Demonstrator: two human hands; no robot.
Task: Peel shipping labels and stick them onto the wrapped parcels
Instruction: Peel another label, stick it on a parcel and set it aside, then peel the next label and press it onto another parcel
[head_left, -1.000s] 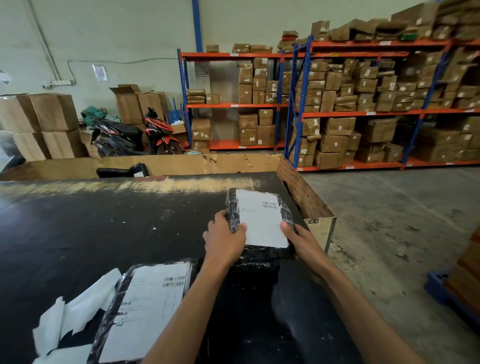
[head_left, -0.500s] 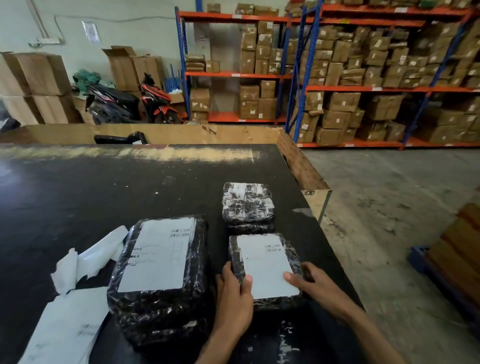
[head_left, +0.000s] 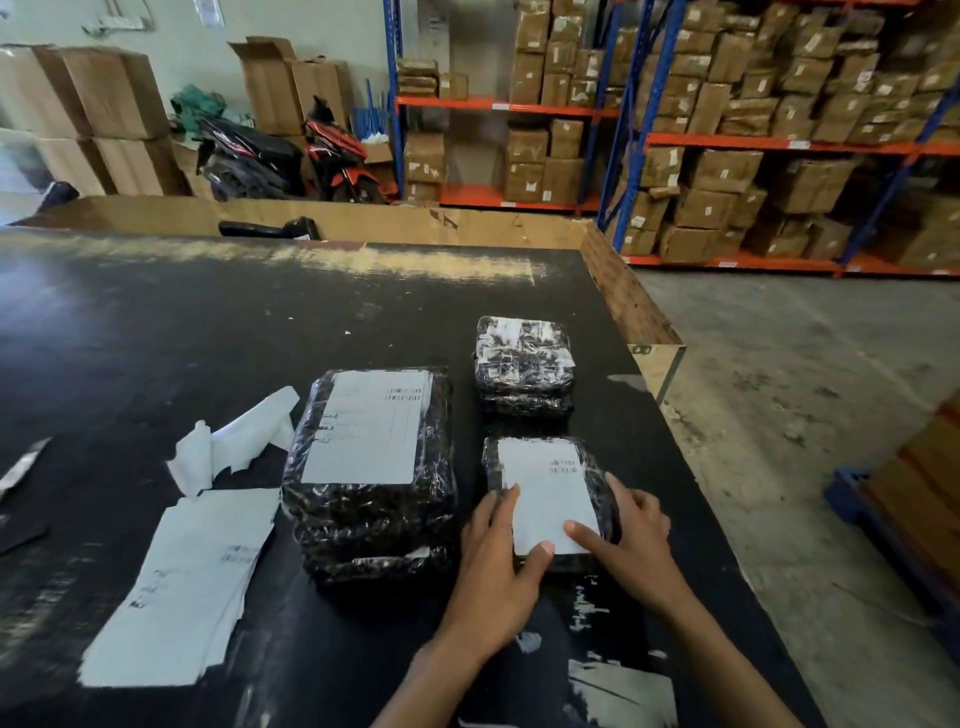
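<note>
I've pulled the small parcel (head_left: 550, 499) back to the near worktop (head_left: 156, 322) edge. Both grips, left hand (head_left: 498, 566) and right hand (head_left: 631, 540), lie flat, pressing its label (head_left: 545, 488); next label's due.

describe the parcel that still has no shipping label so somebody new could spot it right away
On the black table, look toward its far right corner, beyond the small parcel both hands are on. The unlabelled parcel is a small black-wrapped bundle; its neighbours carry full white labels, while its top shows only crinkled wrap with whitish patches.
</note>
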